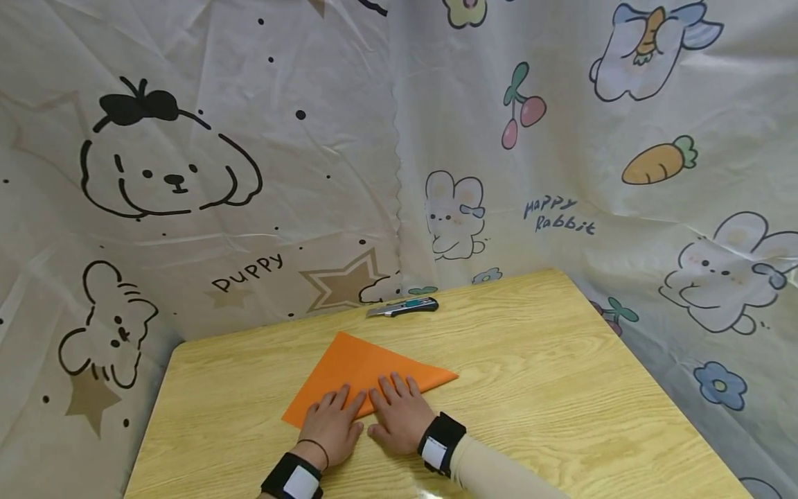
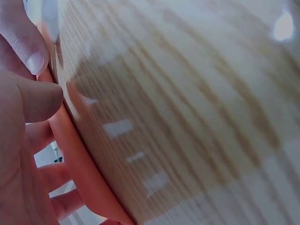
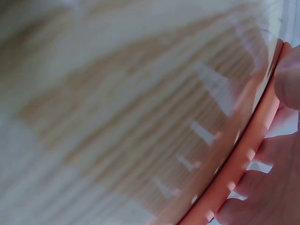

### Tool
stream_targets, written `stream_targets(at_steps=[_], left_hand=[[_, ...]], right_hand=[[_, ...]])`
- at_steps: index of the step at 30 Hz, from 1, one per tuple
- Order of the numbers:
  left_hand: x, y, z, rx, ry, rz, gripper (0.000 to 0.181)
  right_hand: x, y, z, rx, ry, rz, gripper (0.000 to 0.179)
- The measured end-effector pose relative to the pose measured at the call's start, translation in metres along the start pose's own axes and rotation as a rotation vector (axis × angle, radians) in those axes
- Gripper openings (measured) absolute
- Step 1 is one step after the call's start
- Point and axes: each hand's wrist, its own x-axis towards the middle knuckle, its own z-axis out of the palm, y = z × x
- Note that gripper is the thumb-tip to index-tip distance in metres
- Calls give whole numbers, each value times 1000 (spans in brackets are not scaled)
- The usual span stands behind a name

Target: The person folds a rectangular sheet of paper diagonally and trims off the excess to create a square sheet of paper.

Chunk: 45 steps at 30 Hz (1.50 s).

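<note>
A sheet of orange paper point(image 1: 368, 360), folded into a triangle, lies on the wooden table with its long folded edge toward the person. My left hand point(image 1: 330, 423) rests on the near part of the paper, fingers spread and straight. Beside it my right hand point(image 1: 402, 416) presses the same edge, its fingers also extended. In the left wrist view the orange fold point(image 2: 79, 159) runs under the fingertips, close to the tabletop. The right wrist view shows the fold point(image 3: 248, 154) as a rounded edge beneath the fingers.
A utility knife point(image 1: 405, 307) with a black and teal handle lies near the back edge of the wooden table point(image 1: 530, 333). Cloth curtains point(image 1: 312, 180) with cartoon prints hang behind and on both sides.
</note>
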Motion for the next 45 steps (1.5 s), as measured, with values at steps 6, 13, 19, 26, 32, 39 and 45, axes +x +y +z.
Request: stream_targets(at_steps=[6,13,19,26,32,39,45], left_hand=[[1,2,1,6,-3,-16,52],[3,3,-1,5,-23,-24,53],[4,5,-5,10,-47,-39,54],[7,7,-5,-3,-53,-49,54],[5,10,-4,-5,-56,-49,54],[-6,19,-11,47,-171,79,54],[-15,23,-15,-49,-184,149,54]], right_hand=[[1,1,2,-1,3,5,66],[0,0,-9,5,-41,7,67],[1,0,-13,-4,-76,9,68],[3,1,-7,-64,-85,12,72],[3,-3,-9,-127,-84,15,73],[2,-6,-9,-207,-56,-17,87],[4,-7,-6,-202,-59,-21,95]])
